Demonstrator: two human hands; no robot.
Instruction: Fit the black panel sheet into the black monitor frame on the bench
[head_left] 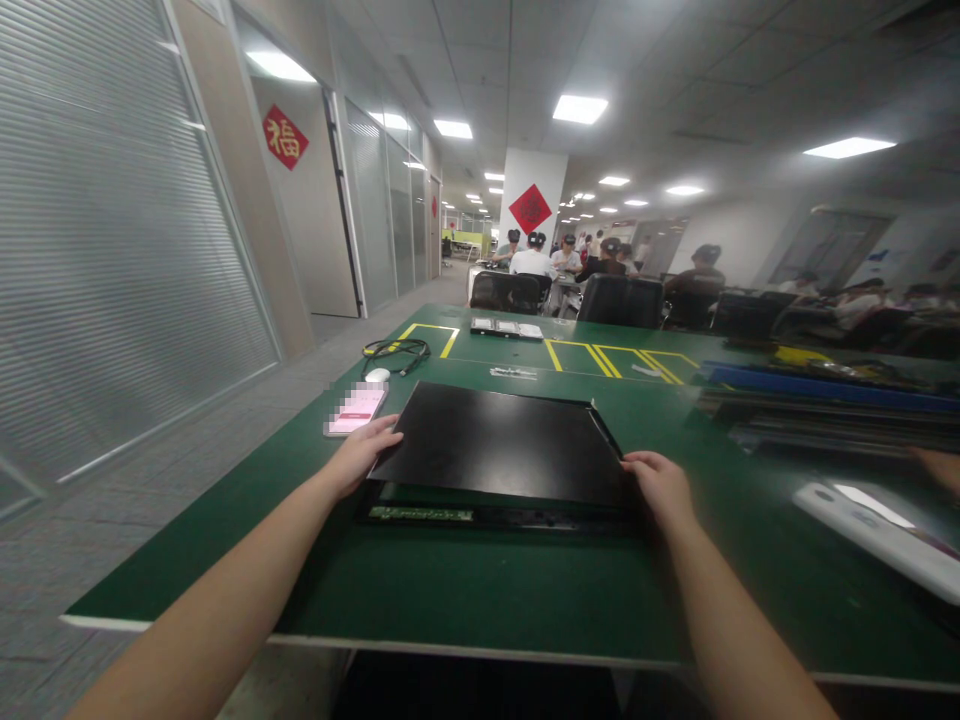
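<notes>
A thin black screen panel is held tilted over the green table, its front edge raised. My left hand grips its left side, thumb on top. At its right front corner, my right hand pinches the edge between thumb and fingers. Under the raised front edge shows a dark strip with a green circuit board along its left part. Whether that strip is joined to the panel is hidden. Just beyond my left hand lies a phone with a pinkish screen.
On the table are a white mouse, a coiled black cable, a small clear packet and a tray of white items. Blurred at right are a white device, another person's hand and stacked dark strips. Several people sit beyond.
</notes>
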